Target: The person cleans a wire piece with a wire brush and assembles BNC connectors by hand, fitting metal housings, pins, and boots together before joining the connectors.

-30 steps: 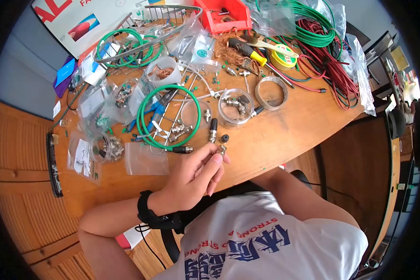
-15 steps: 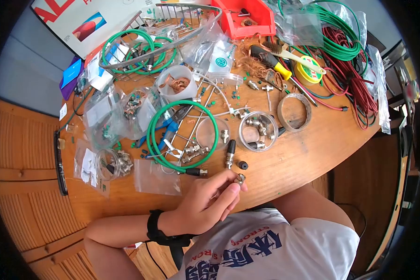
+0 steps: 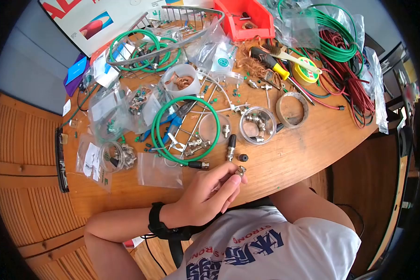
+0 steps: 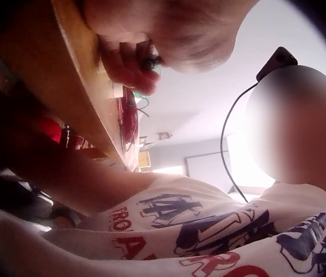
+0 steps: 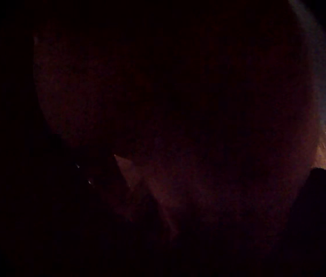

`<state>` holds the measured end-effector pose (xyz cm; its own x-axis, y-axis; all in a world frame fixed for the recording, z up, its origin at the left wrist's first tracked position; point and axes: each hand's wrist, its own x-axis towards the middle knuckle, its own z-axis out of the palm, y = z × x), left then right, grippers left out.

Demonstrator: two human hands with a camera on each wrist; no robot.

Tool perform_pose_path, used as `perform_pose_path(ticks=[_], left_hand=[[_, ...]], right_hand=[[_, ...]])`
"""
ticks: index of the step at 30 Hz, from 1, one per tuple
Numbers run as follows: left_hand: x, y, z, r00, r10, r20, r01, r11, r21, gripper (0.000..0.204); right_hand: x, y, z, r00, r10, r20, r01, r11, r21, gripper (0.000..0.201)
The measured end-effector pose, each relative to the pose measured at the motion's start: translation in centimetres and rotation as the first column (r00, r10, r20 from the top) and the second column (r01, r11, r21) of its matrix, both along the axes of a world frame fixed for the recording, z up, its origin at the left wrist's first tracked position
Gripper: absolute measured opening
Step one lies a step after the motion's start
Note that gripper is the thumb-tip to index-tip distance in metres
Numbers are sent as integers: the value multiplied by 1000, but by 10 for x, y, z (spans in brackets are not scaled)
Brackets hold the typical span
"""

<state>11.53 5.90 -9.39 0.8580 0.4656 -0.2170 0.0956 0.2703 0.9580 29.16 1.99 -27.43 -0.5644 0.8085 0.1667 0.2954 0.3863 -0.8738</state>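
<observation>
Between thumb and fingertips, the left hand (image 3: 205, 193) pinches a small metal connector (image 3: 241, 171) just over the table's front edge. A black cap (image 3: 242, 157) stands right beyond the fingers, beside a connector with a black sleeve (image 3: 231, 144). In the left wrist view the left hand (image 4: 169, 34) is at the top, a dark small part (image 4: 150, 62) at its fingers. The right forearm drops below the table edge in the head view, its hand hidden. The right wrist view is too dark to show how that hand lies.
A green cable loop (image 3: 154, 135) lies over blue-handled pliers (image 3: 175, 122). Round about are a clear tub of connectors (image 3: 258, 140), a tape ring (image 3: 305, 112), a white cup of copper scraps (image 3: 196, 86), a red bin (image 3: 233, 32), plastic bags (image 3: 159, 173) and coiled cables (image 3: 333, 53).
The head view has shifted, so the table's things appear lower and farther right than a second ago. The left hand keeps its pinch on the connector, beside the same black cap.
</observation>
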Motion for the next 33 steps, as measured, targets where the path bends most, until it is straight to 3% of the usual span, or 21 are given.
perform_pose_path(ticks=[33], left_hand=[[0, -3, 2, 1000, -19, -16, 20, 998, 59, 28]], right_hand=[[-7, -36, 16, 978, 69, 196, -86, 993, 82, 32]])
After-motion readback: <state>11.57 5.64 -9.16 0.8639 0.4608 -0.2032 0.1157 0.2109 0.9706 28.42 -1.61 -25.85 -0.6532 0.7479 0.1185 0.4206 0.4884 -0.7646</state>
